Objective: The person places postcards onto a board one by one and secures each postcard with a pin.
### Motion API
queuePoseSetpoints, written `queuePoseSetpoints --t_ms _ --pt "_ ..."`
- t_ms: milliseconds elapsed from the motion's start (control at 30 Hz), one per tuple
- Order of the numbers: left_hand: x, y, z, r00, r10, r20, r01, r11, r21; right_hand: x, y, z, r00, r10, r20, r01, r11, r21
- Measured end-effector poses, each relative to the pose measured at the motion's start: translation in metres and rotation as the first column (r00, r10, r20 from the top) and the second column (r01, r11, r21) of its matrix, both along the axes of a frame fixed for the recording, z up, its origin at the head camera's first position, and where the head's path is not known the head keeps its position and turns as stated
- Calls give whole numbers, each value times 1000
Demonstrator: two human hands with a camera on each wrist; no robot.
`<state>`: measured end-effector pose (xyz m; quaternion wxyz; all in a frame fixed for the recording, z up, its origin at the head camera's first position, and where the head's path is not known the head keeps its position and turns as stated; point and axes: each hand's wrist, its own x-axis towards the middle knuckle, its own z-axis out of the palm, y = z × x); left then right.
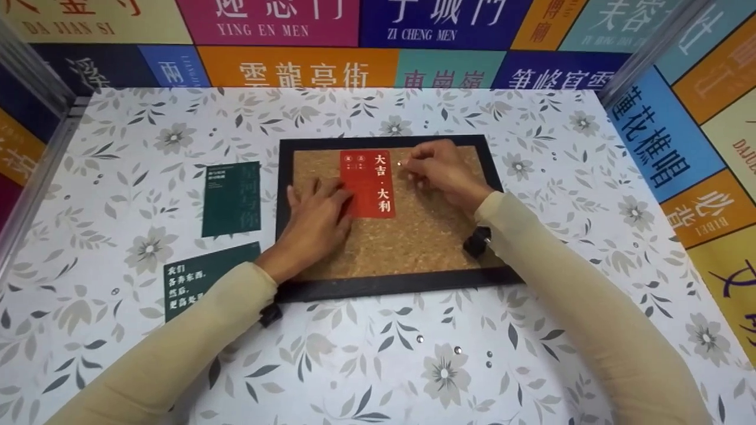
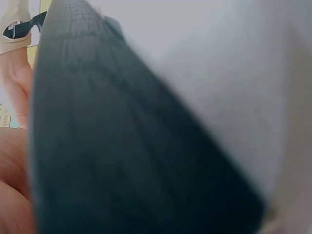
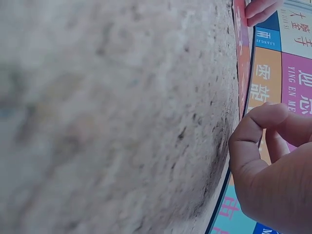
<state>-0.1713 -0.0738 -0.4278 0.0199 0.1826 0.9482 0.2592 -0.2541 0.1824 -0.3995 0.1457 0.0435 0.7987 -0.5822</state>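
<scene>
A red card [image 1: 367,184] with white lettering lies upright on the cork board [image 1: 425,236], near its top. My left hand [image 1: 316,221] rests on the board with its fingertips on the card's left edge. To the right of the card, my right hand [image 1: 440,168] is held over the cork with thumb and index finger pinched together. A tiny shiny thumbtack [image 1: 399,164] shows at those fingertips, beside the card's upper right edge. In the right wrist view, the right hand [image 3: 273,156] has its index finger bent and its fingertips turned from the camera.
The black frame [image 1: 401,287] surrounds the cork. Two dark green cards, an upper one [image 1: 231,199] and a lower one [image 1: 189,283] partly under the left sleeve, lie left of it. Small metal tacks [image 1: 458,350] sit on the flowered tablecloth in front. Lettered panels [image 1: 295,65] stand behind.
</scene>
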Motion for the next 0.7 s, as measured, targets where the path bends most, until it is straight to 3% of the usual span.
queuePoseSetpoints --t_ms 700 --pt "0 -1 0 1000 3 -5 -3 1000 -1 -18 -16 -3 1000 10 -12 -9 998 60"
